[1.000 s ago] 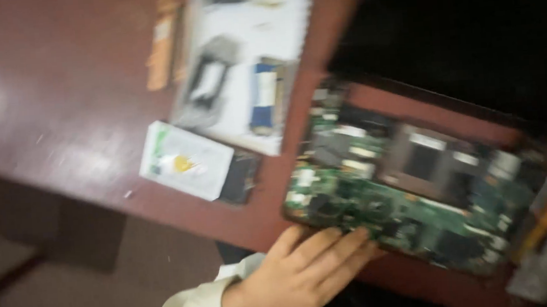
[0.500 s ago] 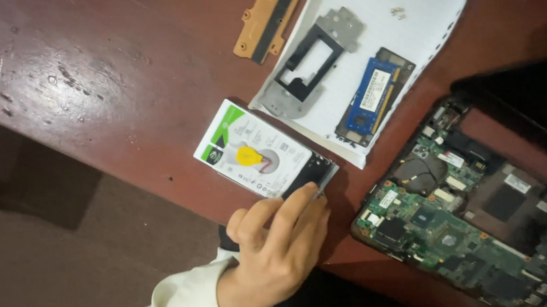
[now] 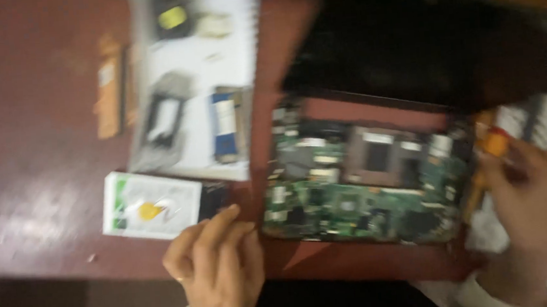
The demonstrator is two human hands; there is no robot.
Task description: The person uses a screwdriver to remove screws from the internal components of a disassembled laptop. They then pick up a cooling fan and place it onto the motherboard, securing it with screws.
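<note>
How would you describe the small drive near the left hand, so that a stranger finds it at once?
Start from the big green circuit board on the reddish table. Left of it, beside the left hand, lies the flat rectangular drive. Only it has a white-and-green label with a yellow spot.

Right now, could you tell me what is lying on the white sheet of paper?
On the white paper lie a memory module, a metal bracket and blurred small parts; anything beneath them is covered.

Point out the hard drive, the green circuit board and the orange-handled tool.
hard drive (image 3: 152, 210), head view, middle of its white label.
green circuit board (image 3: 360, 199), head view, centre of the board.
orange-handled tool (image 3: 496, 142), head view, orange handle above the right hand (image 3: 529, 187), on its knuckles.
</note>
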